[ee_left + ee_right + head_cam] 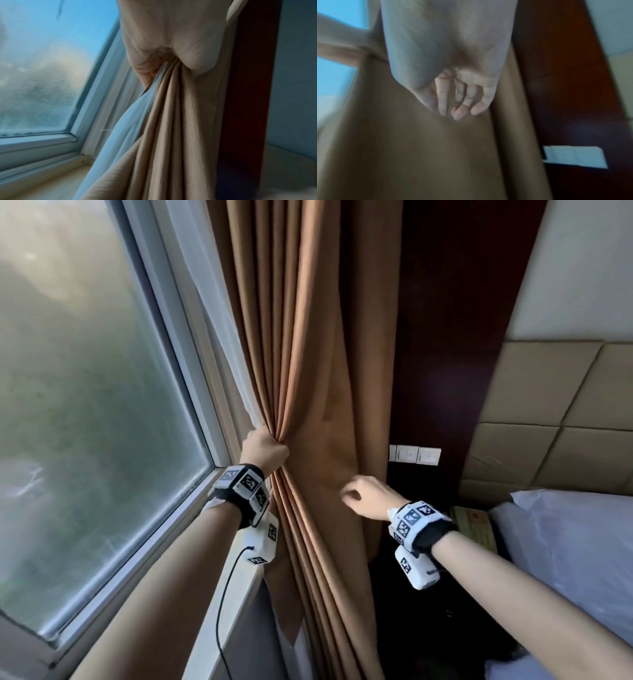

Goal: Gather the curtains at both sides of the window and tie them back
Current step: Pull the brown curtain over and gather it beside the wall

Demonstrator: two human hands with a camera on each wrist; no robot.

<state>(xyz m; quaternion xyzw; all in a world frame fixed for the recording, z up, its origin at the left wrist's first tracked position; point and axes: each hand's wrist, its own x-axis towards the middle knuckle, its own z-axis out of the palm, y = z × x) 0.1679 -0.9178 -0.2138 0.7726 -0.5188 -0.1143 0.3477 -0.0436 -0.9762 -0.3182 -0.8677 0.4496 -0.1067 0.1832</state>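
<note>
The long tan fabric curtain hangs at the right side of the fogged glass window, running from twelve o'clock down to six in the head view, with a dark red-brown wooden panel just beside it at three o'clock. The left hand grips the curtain's window-side edge, fingers curled round a bunch of pleats; the left wrist view shows a pale white lining caught in the same bunch. The right hand hovers at four o'clock from the left, in front of the flat part of the cloth, fingers loosely curled and holding nothing; whether they touch the fabric cannot be told. A white wall switch plate sits on the panel at two o'clock from the right hand.
</note>
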